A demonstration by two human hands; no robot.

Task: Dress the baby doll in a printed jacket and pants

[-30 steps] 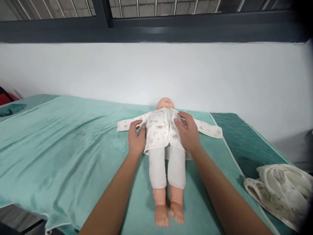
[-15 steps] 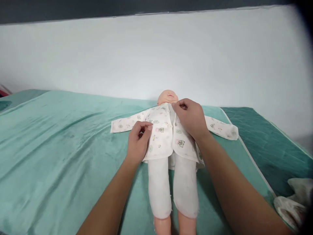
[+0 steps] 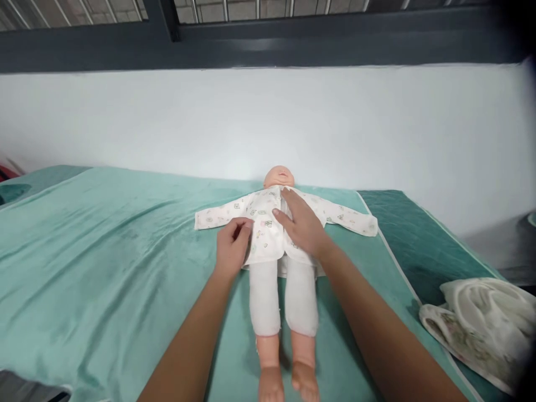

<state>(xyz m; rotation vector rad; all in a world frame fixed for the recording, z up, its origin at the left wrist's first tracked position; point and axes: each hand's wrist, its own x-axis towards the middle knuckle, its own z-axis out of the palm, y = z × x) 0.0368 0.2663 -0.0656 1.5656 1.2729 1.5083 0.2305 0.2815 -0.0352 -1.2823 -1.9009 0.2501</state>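
A baby doll (image 3: 279,176) lies on its back, its feet towards me and its arms spread out. It wears a white printed baby jacket (image 3: 263,243), open down the front, over white cloth-covered legs (image 3: 264,301). My left hand (image 3: 231,245) is at the jacket's left side, thumb and fingers pinched together at the fabric; the exact grip is partly hidden. Across the right front panel lies my right hand (image 3: 305,224), its fingers stretched out and thumb apart, touching the cloth near the front opening. It covers part of that panel.
A light green sheet (image 3: 125,268) with soft folds covers the surface, with a darker green cloth (image 3: 412,240) to the right. A bundle of white printed fabric (image 3: 488,318) lies at the right edge. Behind stands a white wall (image 3: 209,123) below a dark window frame (image 3: 314,42).
The view has tilted up and drawn back, showing the doll's feet and the window. My right hand has gone from a pinch near the collar to lying flat on the jacket. My left hand stays beside it.
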